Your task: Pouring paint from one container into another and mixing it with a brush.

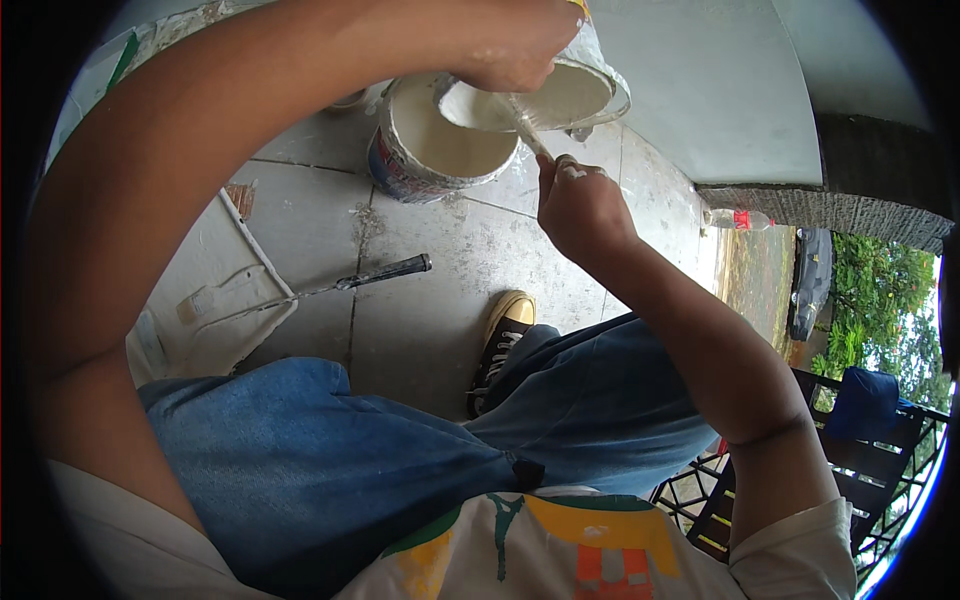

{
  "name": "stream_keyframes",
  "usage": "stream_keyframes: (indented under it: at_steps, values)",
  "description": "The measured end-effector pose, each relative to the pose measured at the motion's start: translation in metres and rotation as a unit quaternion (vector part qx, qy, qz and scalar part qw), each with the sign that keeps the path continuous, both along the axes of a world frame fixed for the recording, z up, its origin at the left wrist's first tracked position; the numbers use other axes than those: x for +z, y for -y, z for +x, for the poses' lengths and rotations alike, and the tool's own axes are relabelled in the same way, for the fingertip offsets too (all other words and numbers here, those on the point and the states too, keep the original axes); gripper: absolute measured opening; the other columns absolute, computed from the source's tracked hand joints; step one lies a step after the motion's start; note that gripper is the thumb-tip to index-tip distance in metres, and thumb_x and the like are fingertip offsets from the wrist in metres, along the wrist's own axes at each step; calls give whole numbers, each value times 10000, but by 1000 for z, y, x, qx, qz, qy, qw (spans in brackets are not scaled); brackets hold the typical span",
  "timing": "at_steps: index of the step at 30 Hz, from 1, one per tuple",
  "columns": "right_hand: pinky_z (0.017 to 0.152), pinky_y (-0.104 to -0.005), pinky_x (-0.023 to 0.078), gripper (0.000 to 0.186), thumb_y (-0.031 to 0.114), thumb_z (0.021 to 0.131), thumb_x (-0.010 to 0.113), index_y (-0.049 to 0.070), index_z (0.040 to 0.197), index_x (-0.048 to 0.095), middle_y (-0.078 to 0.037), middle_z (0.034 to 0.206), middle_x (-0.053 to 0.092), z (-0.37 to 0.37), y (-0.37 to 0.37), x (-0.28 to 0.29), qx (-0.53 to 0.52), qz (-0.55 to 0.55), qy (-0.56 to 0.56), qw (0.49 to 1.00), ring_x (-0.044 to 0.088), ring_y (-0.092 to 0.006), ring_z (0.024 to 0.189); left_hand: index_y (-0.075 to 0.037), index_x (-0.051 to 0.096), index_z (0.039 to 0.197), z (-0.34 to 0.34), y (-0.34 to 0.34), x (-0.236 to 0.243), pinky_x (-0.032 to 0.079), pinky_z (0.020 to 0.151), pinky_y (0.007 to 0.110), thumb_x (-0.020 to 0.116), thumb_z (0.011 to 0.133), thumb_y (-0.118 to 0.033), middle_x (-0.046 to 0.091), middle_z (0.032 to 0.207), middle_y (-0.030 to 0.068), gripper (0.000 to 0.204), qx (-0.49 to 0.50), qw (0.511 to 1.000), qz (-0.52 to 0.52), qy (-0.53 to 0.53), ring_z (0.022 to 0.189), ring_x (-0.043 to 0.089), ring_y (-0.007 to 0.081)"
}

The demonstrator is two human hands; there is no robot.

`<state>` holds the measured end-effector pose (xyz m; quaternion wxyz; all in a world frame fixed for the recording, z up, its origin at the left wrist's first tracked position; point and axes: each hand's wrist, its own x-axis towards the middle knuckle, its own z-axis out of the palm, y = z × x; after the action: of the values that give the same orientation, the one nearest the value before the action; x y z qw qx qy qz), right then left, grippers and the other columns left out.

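Note:
My left hand [515, 50] grips a tipped paint bucket [588, 92], its white-coated mouth turned towards me. The fingers that hold it are partly hidden. Below the tipped mouth, on the tiled floor, stands an upright paint bucket [405, 165] with a pale, paint-coated inside. My right hand [585, 205], smeared with white on its knuckles, is closed round a slim paint-coated stick-like tool [532, 135]. The tool's far end reaches into the tipped bucket, and its tip cannot be made out.
On the left lies a white paint tray [255, 250] with a paintbrush [215, 297] in it. A roller handle [395, 270] sticks out over the tray's edge. My shoe [505, 330] rests on the tiles. A clear bottle [738, 218] is by the wall at right.

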<state>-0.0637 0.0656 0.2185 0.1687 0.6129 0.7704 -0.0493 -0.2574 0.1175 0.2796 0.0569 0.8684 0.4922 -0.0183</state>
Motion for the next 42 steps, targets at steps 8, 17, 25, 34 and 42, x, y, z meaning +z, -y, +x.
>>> stream_keyframes:
  at_steps: [8,17,25,34,42]
  values:
    - [731,-493,571,436,251,1084,366,-44,933,650,-260,859,694,1,16,-9,139,-8,-31,990,696,-418,803,124,522,1297,-3,26,-20,553,921,462,607,934,-159,651,1178,325,468,-111,978,162,-73,1076,672,425]
    - [573,-412,550,299,188,1060,471,-24,889,593,-178,697,628,9,31,7,229,12,14,973,666,-329,633,158,483,1313,-14,3,-19,546,960,446,582,931,-128,627,1242,318,487,-15,999,-2,47,1113,660,398]
    - [536,-459,541,296,167,1015,538,-22,801,618,-226,729,655,22,6,20,318,163,-47,933,656,-380,613,138,507,1302,-12,19,-11,545,947,451,571,946,-142,638,1220,305,458,-185,933,126,-282,1099,665,386]
    - [653,-530,560,358,217,1058,416,-83,967,590,-317,899,680,26,-45,-31,106,125,-32,986,686,-474,796,104,539,1277,-14,9,-9,538,930,479,622,927,-136,656,1188,306,433,34,987,-31,155,1087,670,425]
    - [600,-375,568,392,78,1002,516,-129,1335,500,-245,1078,653,30,-19,-55,382,78,228,892,691,-288,766,114,540,1278,-11,49,-27,542,922,477,620,922,-140,653,1188,316,444,39,962,196,189,1075,677,417]
